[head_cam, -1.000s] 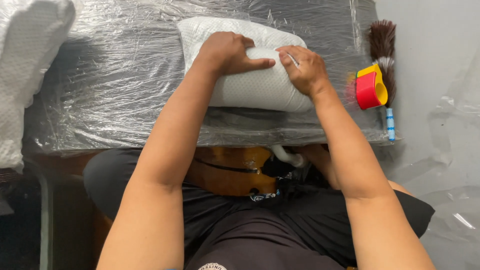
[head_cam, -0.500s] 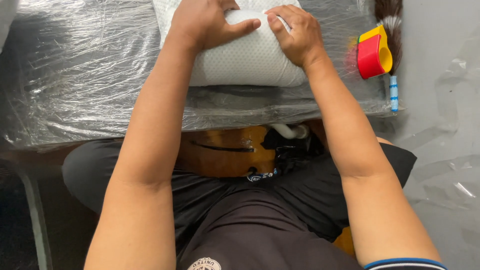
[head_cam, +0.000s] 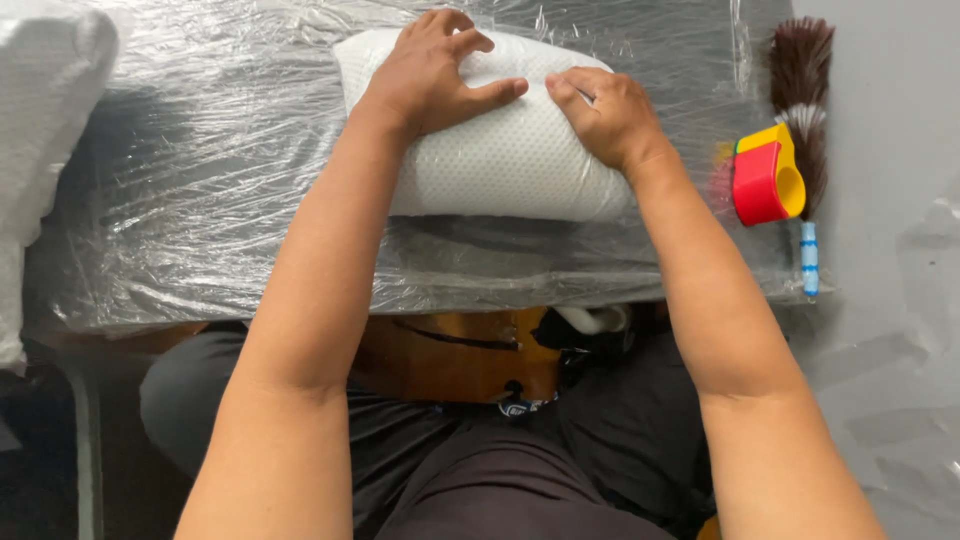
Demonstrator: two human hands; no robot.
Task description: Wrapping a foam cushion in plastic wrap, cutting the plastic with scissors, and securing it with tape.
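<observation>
A white, dimpled foam bundle lies on a table covered in clear plastic film. My left hand presses flat on its top left, thumb stretched toward the middle. My right hand presses on its right side, fingers curled over the top edge. The thumb and fingers of the two hands nearly meet on the bundle.
A red and yellow tape dispenser sits at the table's right edge beside a feather duster with a blue and white handle. More white foam sheet hangs at the left. A brown object rests on my lap.
The view has tilted up and back down, so the bundle sits lower in frame again. My right hand has shifted from the bundle's top right corner toward its middle.
</observation>
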